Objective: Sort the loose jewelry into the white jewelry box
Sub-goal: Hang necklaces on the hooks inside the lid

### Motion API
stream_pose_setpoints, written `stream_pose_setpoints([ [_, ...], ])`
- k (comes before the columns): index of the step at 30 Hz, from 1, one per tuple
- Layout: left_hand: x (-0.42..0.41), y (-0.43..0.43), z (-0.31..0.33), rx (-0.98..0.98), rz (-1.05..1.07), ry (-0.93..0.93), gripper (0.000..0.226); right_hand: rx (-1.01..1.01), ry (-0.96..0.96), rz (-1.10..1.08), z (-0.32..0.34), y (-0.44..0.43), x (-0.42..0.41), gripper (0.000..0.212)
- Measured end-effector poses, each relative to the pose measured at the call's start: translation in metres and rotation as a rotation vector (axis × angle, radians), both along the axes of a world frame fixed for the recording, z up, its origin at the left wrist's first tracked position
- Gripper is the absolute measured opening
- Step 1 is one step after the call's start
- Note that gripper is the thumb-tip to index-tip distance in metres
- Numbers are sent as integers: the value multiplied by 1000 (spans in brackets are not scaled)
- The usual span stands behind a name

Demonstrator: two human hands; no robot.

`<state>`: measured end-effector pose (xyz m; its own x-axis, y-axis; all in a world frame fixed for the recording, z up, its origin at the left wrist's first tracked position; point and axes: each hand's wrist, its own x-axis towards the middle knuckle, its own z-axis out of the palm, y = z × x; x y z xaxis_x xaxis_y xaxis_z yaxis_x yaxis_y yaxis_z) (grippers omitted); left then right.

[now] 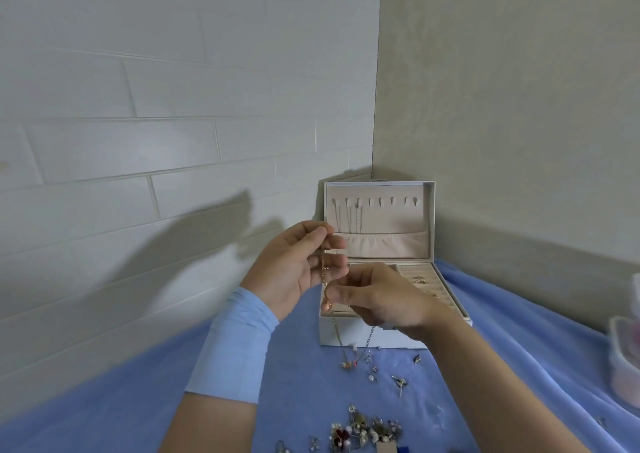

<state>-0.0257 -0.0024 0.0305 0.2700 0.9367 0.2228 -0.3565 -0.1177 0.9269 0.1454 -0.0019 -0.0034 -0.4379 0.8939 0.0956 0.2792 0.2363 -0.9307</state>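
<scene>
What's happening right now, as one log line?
left hand: pinches gold chain | right hand: pinches gold chain lower | white jewelry box: open | loose jewelry: on blue cloth

Head view, forward-down, seemingly close to white jewelry box (405, 342)

Shiny metal glinting against matt cloth
Gold-toned chain (323, 272) is gleaming; blue cloth (502, 366) is lying smooth; white jewelry box (346, 335) is showing velvety lining (398, 217).
</scene>
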Motion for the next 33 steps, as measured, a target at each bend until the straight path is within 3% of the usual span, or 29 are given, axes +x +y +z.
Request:
stream_pose_setpoints([
  [3, -5, -2, 4, 24, 55, 49, 16, -31, 87, 26, -3, 0, -1, 14],
  [8, -14, -3, 11, 122, 165, 135, 16, -24, 31, 64, -8, 2, -4, 8],
  [12, -12, -5, 12, 56, 63, 30, 18, 18, -26, 79, -11, 4, -8, 13],
  [17, -5, -7, 11, 14, -2, -3, 17, 52, 89, 48, -13, 4, -15, 6],
  [25, -10, -3, 5, 163, 231, 362, 15, -9, -47, 110, -12, 5, -11, 18],
  [28, -11, -1, 5, 166, 312, 398, 16, 15, -72, 26, -9, 6, -7, 25],
  [33, -29, 5, 7, 171, 346, 533, 21, 1, 225, -123, 2, 9, 8, 31],
])
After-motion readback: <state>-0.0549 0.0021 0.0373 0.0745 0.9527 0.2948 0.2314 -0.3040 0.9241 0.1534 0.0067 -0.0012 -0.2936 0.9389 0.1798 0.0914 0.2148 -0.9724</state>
